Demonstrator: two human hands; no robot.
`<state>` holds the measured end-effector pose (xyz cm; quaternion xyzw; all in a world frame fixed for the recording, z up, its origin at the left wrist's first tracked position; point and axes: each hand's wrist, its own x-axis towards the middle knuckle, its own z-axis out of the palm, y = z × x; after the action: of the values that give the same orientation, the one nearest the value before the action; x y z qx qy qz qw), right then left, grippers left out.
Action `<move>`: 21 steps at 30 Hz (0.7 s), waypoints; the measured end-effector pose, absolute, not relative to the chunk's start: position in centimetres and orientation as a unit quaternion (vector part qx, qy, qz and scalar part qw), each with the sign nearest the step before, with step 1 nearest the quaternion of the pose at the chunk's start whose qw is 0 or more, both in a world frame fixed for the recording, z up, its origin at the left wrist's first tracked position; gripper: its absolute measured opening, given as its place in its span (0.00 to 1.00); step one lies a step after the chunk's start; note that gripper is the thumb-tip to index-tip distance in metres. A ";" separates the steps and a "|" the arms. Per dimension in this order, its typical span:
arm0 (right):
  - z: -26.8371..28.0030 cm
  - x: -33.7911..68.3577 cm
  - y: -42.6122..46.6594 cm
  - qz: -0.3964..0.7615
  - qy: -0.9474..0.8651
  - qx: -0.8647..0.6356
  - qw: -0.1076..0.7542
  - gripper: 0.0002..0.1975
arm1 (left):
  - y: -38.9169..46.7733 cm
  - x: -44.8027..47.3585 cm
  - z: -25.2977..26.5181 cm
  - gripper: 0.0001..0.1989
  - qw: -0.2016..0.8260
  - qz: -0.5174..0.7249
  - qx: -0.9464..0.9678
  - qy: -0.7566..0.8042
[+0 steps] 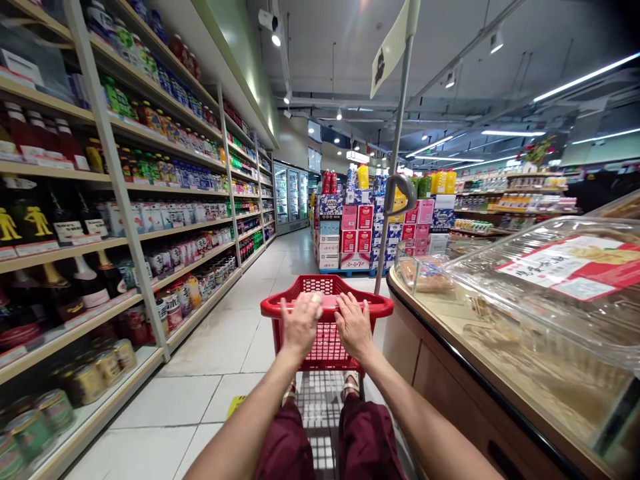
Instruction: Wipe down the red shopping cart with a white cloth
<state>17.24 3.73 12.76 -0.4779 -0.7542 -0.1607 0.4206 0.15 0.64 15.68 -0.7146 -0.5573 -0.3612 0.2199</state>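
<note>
A red plastic shopping cart (320,363) with a perforated basket stands directly in front of me. On the left part of its near rim lies my left hand (301,323), palm down, its fingers spread apart and slightly blurred. My right hand (353,323) rests beside it on the same rim, fingers stretched forward over the edge and apart. Neither hand is wrapped round the rim, and the palms' undersides are hidden. Below the basket, the cart's lower grid shows between my legs in maroon trousers (285,440).
Shelves of bottles and cans (175,173) line the left side. Close on the right is a counter (430,333) with clear-lidded food packs (560,280). Ahead stand stacked drink cartons (357,230), a metal pole (395,153) and glass-door fridges (290,193). Tiled floor (220,353) runs along the aisle.
</note>
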 end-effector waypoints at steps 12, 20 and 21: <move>13.3 16.8 3.6 -0.162 -0.755 -0.464 0.434 0.20 | 0.2 -0.8 15.5 0.19 0.230 -0.335 -0.736 -0.541; 12.5 17.4 4.1 -0.168 -0.746 -0.476 0.434 0.20 | 0.9 -0.1 15.9 0.18 0.218 -0.358 -0.716 -0.558; 12.6 17.4 4.1 -0.170 -0.749 -0.472 0.433 0.20 | 1.0 0.4 16.0 0.18 0.214 -0.352 -0.736 -0.537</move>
<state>17.37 4.10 12.60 -0.4723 -0.7486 -0.1697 0.4333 0.44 1.00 15.98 -0.7363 -0.5371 -0.3516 0.2139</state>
